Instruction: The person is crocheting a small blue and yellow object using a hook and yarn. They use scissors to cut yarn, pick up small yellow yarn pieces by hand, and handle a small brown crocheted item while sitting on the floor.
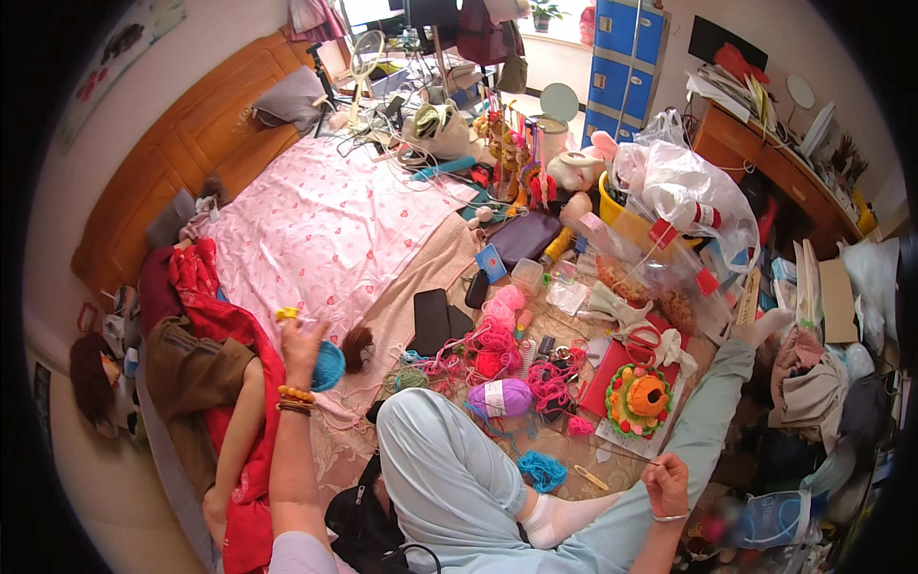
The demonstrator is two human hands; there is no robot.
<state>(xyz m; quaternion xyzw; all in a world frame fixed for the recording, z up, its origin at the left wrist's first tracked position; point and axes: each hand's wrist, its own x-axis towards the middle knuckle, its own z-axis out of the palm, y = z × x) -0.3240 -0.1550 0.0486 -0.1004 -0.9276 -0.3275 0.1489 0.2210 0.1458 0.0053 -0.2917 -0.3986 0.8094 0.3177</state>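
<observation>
My left hand point(301, 346) is raised over the bed at the left, a small yellow piece point(286, 313) pinched at its fingertips; too small to tell its kind. A ball of blue yarn point(329, 366) sits right beside that hand's palm. Over my outstretched leg, my right hand point(666, 486) is closed on a thin crochet hook point(631, 454) pointing left. Close by lie an orange, green and red crocheted flower piece point(639, 400) on a red book, a loose blue yarn bundle point(542, 471), and a purple yarn skein point(501, 398).
Pink yarn point(499, 335), red-handled scissors point(643, 340) and a black phone point(431, 320) lie ahead. Another person's bare limb point(239, 430) rests on red cloth at my left. Plastic bags point(693, 187) and a yellow bucket point(607, 203) stand far right.
</observation>
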